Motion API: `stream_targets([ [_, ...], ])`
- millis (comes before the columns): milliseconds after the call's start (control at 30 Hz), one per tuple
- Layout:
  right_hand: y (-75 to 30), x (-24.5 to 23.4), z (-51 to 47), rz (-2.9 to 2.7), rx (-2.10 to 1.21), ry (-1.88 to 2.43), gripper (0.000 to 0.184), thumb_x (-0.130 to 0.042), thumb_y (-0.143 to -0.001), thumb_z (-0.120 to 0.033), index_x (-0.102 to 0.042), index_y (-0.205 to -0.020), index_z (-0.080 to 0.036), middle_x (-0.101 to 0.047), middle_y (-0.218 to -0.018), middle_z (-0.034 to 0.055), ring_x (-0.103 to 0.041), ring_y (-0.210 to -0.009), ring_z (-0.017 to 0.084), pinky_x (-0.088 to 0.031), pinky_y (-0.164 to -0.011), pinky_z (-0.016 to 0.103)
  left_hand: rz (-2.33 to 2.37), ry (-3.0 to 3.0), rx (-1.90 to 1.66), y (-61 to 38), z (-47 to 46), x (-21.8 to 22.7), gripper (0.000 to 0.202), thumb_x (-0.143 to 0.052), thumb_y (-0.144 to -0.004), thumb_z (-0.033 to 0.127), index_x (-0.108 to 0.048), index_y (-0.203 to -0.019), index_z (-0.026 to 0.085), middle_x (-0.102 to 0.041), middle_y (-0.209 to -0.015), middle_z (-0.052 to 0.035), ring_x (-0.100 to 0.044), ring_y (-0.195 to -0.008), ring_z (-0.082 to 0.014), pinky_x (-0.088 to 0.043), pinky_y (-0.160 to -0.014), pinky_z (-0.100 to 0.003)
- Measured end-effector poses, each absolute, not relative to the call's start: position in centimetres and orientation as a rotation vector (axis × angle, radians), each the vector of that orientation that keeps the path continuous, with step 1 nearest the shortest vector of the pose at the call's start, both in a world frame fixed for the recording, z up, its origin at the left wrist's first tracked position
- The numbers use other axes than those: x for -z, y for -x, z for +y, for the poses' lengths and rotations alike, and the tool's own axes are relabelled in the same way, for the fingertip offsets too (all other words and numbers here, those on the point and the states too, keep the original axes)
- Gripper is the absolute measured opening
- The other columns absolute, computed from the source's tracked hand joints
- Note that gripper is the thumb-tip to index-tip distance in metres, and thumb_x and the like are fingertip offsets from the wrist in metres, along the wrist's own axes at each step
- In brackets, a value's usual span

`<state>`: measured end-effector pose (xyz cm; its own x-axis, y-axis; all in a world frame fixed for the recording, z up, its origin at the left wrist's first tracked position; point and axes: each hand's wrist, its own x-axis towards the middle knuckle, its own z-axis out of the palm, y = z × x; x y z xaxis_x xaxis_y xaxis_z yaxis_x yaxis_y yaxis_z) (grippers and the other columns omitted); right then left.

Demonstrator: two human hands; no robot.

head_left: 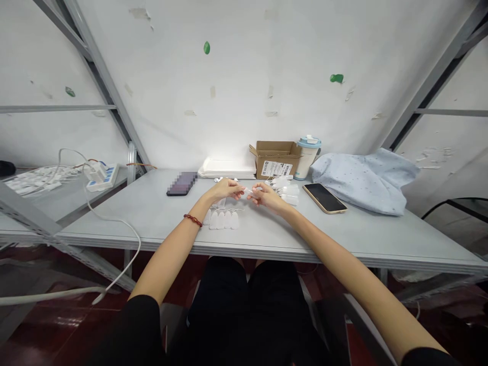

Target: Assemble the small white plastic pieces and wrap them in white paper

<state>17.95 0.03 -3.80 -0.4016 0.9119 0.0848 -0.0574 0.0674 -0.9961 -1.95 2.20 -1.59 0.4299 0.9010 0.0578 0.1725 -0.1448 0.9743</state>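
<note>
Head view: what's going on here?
Seated at a grey table, a person holds a small whitish piece between the fingertips of the left hand and right hand. A row of white pieces lies nearer the person; a loose white cluster lies beyond the right hand.

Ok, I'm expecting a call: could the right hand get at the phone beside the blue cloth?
Probably yes: the phone lies uncovered, with only low white pieces between, though the right hand holds a small white item.

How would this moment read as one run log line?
left hand: pinching small white item | right hand: pinching same item | table: row of white pieces | behind hands: cardboard box
</note>
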Motion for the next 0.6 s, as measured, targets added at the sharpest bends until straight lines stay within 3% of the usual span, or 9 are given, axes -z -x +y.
stream_targets([
  [267,-18.09,3.98,0.12,-1.459,-1.503,0.900,0.040,-0.070,-0.071,-0.045,-0.041,-0.087,-0.022,-0.066,-0.075,0.0000,-0.046,-0.053,0.008,-0.036,-0.055,0.025,0.914,-1.606,-0.853,1.78,1.55,1.01,0.041,-0.085,-0.059,0.041,-0.073,-0.086,0.012,-0.068,-0.082,-0.0078,-0.061,-0.075,-0.0160,-0.052,-0.072,-0.033],
  [433,-18.14,3.72,-0.04,-1.464,-1.481,0.878,0.040,-0.070,-0.071,-0.045,-0.041,-0.086,-0.022,-0.066,-0.076,-0.0001,-0.046,-0.053,0.007,-0.035,-0.056,0.025,0.979,-1.617,-0.833,1.64,1.62,1.21,0.045,-0.078,-0.066,0.054,-0.071,-0.076,0.010,-0.067,-0.079,-0.0103,-0.060,-0.067,-0.0153,-0.051,-0.062,-0.031],
  [600,-18.14,3.58,-0.13,-1.488,-1.478,0.887,0.041,-0.070,-0.071,-0.046,-0.041,-0.087,-0.023,-0.064,-0.072,-0.0017,-0.045,-0.051,0.007,-0.035,-0.055,0.026,0.982,-1.651,-0.806,1.77,1.81,1.28,0.043,-0.081,-0.063,0.052,-0.068,-0.070,0.011,-0.067,-0.078,-0.0095,-0.059,-0.066,-0.0143,-0.050,-0.061,-0.030],
])
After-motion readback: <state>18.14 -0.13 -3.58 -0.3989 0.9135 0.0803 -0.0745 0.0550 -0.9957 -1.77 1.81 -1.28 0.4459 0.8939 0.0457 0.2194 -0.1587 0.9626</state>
